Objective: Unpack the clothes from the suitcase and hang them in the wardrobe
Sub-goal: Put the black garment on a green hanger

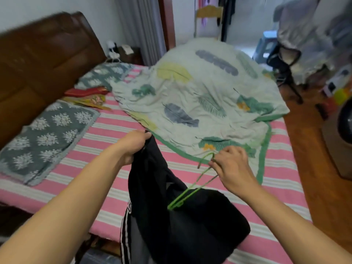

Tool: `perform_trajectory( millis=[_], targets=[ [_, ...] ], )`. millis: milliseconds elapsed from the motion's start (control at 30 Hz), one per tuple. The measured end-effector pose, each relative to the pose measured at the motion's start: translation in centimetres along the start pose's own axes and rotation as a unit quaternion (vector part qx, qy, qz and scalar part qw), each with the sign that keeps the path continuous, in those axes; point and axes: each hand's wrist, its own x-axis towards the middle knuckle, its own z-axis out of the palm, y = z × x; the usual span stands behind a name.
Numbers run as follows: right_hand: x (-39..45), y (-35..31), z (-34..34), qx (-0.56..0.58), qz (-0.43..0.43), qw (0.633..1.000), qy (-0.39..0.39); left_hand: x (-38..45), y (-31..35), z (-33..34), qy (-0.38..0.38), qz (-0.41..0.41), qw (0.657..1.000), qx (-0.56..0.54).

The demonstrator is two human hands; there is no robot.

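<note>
Your left hand [133, 143] was clamped on the top edge of a black garment [171, 216], holding it up over the bed [106, 130]. The garment hung down past the bed's near edge, part of it bunched on the striped sheet; white side stripes showed low on it. Your right hand [234, 168] pinched a green wire hanger [192, 185] near its hook, with the far end of the hanger touching the garment's folds. The hanger did not look threaded into the garment yet.

Progress, as I judge it: one piece was out and mid-hanging, nothing more confirmed. Suitcase and wardrobe were both out of view, so you can't tell from here how many clothes were left or already hung. Left to do: get the hanger inside the garment, carry it to the wardrobe, repeat for the rest.

A leaf-print quilt [200, 96] lay crumpled just beyond the hands.
</note>
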Motion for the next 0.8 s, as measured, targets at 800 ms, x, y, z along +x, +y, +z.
perform_trajectory(
  millis=[800],
  targets=[
    [2.9,-11.4,-2.4,0.075,0.195,0.977,-0.036,-2.8,8.7,-4.8,-0.053,0.211,0.961,0.173]
  ],
)
